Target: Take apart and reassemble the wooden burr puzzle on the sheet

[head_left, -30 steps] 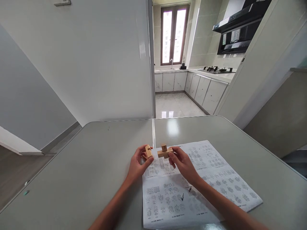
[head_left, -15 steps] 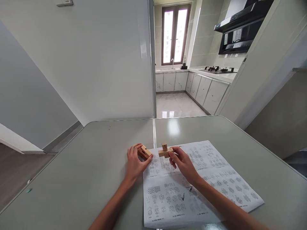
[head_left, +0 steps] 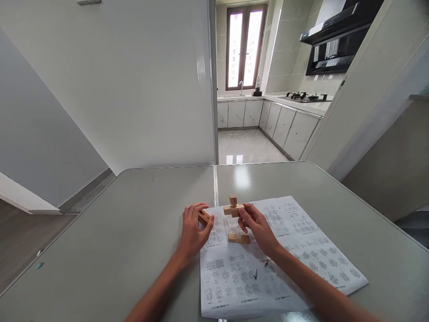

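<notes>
Now, the right fingers (head_left: 247, 219) pinch one end of the joined blocks (head_left: 232, 210), which I'd hold level lest the joints slip, while the left fingers (head_left: 207, 230) grip a slotted block (head_left: 203, 217) and a notched block (head_left: 238, 239) lies on the sheet (head_left: 231, 250) between them.

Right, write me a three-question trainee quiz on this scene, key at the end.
1. True or false: a loose notched block lies on the printed sheet.
2. What does the right grip hold? A) nothing; B) only the printed sheet; C) interlocked wooden pieces.
3. In this view, which grip overlaps the printed sheet's left edge?

Key: 1 true; 2 C; 3 the left grip.
</notes>
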### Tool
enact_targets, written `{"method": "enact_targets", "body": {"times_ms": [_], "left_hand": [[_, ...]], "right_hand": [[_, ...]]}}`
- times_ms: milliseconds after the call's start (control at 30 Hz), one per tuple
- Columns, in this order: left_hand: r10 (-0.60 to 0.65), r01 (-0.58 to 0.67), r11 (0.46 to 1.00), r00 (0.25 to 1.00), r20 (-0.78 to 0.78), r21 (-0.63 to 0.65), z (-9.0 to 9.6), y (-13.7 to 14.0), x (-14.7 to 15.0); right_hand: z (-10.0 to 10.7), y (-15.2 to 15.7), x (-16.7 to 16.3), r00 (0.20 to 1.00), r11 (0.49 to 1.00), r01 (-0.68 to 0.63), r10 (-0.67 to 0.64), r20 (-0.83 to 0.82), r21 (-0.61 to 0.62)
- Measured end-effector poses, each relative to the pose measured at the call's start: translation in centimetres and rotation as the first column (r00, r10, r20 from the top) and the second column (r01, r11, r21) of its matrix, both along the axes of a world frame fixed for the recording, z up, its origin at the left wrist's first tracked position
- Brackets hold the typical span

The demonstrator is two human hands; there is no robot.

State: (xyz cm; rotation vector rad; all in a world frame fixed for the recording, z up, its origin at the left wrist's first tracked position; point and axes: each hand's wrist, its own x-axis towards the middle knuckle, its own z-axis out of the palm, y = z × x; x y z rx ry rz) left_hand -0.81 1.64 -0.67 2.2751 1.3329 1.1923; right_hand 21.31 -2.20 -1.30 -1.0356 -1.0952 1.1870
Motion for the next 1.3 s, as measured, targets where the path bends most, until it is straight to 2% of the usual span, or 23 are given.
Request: {"method": "enact_targets", "body": {"times_ms": [100,233,333,467,767,900,1100,1200,1300], "left_hand": [[-0.112,0.118,0.988,0.991,0.069,-0.102,0.0,-0.3,0.1],[-0.291,0.317,0.926,0.945,0.149,-0.204,0.0,-0.9,0.6],[-0.339,0.378,0.889,0.923,0.183,-0.258,0.2,-1.3,0.9],[-0.297,0.351,0.892,0.930,0.214,-0.287,0.8,-1.4,1.0],[-0.273,0.336,0.875,0.937,0.218,-0.349,0.9,-1.5,1.0],[-0.229,0.304,0.879,0.945,0.233,-0.368,1.2,-1.5,1.1],[-0.167,0.244,0.891,0.960,0.223,-0.383,1.6,-1.0,0.7],[-0.203,0.287,0.864,0.951,0.235,-0.415,1.5,-0.6,0.3],[-0.229,0.357,0.806,0.924,0.307,-0.472,1.3,-0.4,0.1]], "right_hand": [[0.0,-0.3,-0.2,0.997,0.997,-0.071,0.071,0.012,0.000],[-0.2,-0.8,-0.9,0.973,0.974,-0.226,0.224,0.055,0.021],[-0.5,-1.1,-1.2,0.944,0.952,-0.298,0.284,0.170,0.068],[-0.6,-1.0,-1.1,0.922,0.956,-0.265,0.213,0.322,0.127],[-0.8,-1.3,-1.1,0.884,0.936,-0.190,0.032,0.467,0.295],[-1.2,-1.3,-1.0,0.826,0.891,-0.211,-0.056,0.560,0.401],[-1.4,-1.1,-0.6,0.737,0.806,-0.325,-0.112,0.667,0.494],[-1.3,-1.3,-0.6,0.701,0.758,-0.367,-0.155,0.696,0.539],[-1.0,-1.5,-0.6,0.674,0.734,-0.401,-0.169,0.720,0.548]]}}
